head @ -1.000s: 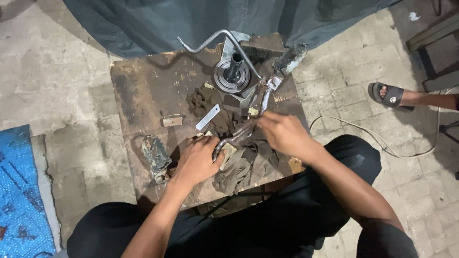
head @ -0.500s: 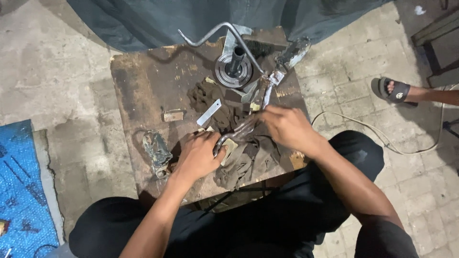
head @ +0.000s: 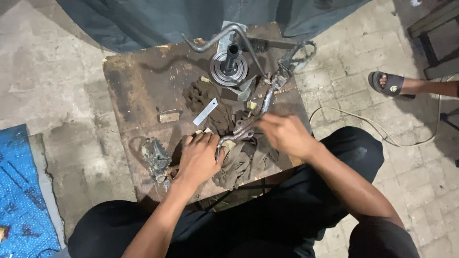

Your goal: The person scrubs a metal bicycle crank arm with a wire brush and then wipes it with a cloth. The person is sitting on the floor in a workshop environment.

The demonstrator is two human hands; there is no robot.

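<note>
Sprawling under both hands, a scarred, rust-stained wooden surface (head: 143, 91) sits on cracked concrete floor (head: 52, 81), a dark tarp (head: 158, 21) draped beyond it. Crumpled brown rags (head: 246, 160) lie between the hands, oily and soft. Across them runs a bent, dull-grey metal lever (head: 241, 131), curved like a hook. Left hand (head: 198, 160) lies palm down, fingers curled, thumb pressing the lever's hooked end. Right hand (head: 284, 134) is closed around the lever's middle, wrist angled inward. Beyond the fingers stands a ribbed round pulley (head: 229, 69).
</note>
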